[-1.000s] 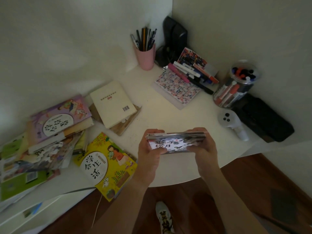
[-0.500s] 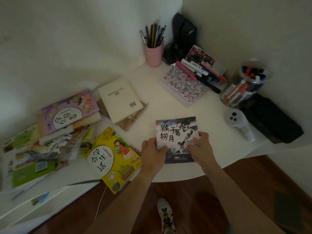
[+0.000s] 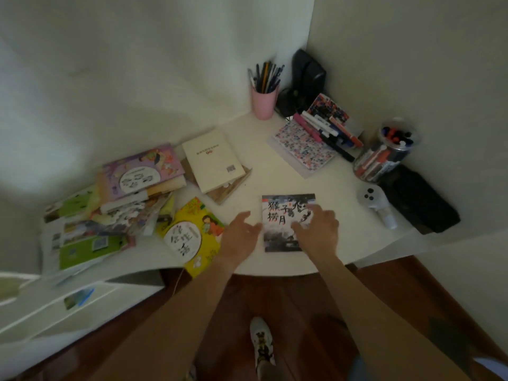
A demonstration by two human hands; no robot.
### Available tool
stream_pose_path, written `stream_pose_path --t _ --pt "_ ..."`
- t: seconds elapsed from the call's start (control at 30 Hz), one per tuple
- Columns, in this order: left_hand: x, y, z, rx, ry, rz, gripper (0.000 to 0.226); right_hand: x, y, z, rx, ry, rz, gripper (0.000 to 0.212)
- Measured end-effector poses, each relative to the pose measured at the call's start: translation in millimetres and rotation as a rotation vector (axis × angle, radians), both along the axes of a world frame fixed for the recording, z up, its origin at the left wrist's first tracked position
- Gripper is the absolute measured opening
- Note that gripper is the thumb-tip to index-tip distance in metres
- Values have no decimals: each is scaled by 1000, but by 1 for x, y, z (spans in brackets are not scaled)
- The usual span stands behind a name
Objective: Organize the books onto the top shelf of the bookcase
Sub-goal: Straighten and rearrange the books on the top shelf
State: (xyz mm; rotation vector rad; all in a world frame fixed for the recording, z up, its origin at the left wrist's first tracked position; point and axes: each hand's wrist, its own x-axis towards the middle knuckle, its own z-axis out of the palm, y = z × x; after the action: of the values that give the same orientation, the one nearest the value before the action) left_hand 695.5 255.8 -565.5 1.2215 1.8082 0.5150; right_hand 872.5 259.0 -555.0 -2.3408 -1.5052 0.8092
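Observation:
A dark picture book [image 3: 280, 215] with black characters on its cover lies flat on the white surface [image 3: 275, 171] near the front edge. My right hand [image 3: 316, 228] rests on the book's right half with spread fingers. My left hand [image 3: 240, 232] hovers just left of the book, fingers relaxed, holding nothing. A yellow book [image 3: 192, 237] lies to the left, overhanging the edge. A cream book [image 3: 213, 160] sits on a brown one behind it. A messy pile with a purple book [image 3: 143, 171] on top fills the far left.
A pink pen cup [image 3: 264, 101] stands in the corner beside a black device [image 3: 308, 75]. A patterned notebook [image 3: 302, 147] with markers, a clear marker jar [image 3: 384, 152], a white controller [image 3: 375, 204] and a black case [image 3: 420, 199] line the right side. White drawers [image 3: 55, 303] sit lower left.
The dark book went from being held edge-up in both hands to lying flat on the surface. Both hands have let go; the left has drawn off to the side.

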Motion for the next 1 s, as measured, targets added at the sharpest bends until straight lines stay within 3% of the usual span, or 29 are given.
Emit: stream_pose_path --t 0.1,0.17,0.27,0.37,0.53,0.7,0.87,1.0 --pt "-41 -9 60 71 11 47 29 -49 -2 59 126 147 186 43" --pt "-80 -10 110 146 86 53 33 -97 6 104 242 187 317 39" --pt "-146 -24 198 378 270 137 33 -178 13 183 460 279 480 47" --pt "-212 -51 295 623 384 280 29 -253 3 276 689 371 639 33" --pt "-285 -99 436 998 496 498 16 -329 -24 407 1138 471 707 28" --pt "-327 -124 517 1290 788 537 25 -356 -23 498 1337 449 638 34" --pt "-364 -95 545 1281 1044 394 54 -341 12 517 1323 361 473 37" --pt "-364 -58 563 1198 1098 264 69 -322 38 523 1294 201 485 45"
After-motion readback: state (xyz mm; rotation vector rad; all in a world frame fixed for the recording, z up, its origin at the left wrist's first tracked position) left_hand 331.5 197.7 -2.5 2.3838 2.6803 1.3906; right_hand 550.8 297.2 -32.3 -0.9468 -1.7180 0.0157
